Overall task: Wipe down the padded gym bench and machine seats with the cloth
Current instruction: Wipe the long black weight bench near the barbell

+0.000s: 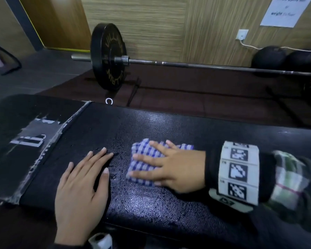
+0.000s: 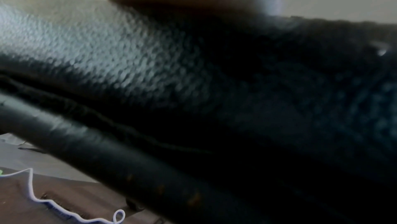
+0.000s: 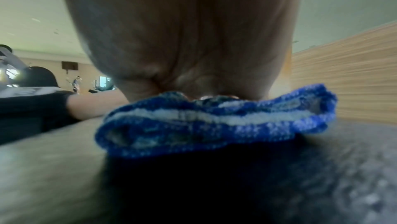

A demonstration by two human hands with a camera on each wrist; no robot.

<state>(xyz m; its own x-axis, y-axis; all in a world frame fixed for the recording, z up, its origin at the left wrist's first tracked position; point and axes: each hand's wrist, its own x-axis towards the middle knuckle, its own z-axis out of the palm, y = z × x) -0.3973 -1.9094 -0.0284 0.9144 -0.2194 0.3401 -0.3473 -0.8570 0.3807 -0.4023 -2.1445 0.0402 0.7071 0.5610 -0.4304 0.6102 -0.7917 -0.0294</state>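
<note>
Spanning the view: black padded vinyl gym bench (image 1: 169,200), beaded wet, worn left. Right hand (image 1: 171,169), fingers flat, pressing folded blue-and-white checked cloth (image 1: 142,169) mid-pad. Left hand (image 1: 83,187) flat, empty. Risk: slipping on the wet surface; cloth bunching.

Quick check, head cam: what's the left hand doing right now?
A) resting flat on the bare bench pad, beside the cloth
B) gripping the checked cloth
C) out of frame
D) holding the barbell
A. The left hand lies flat with straight fingers on the bench pad, apart from the blue-and-white checked cloth, which sits under the flat right hand.
</note>
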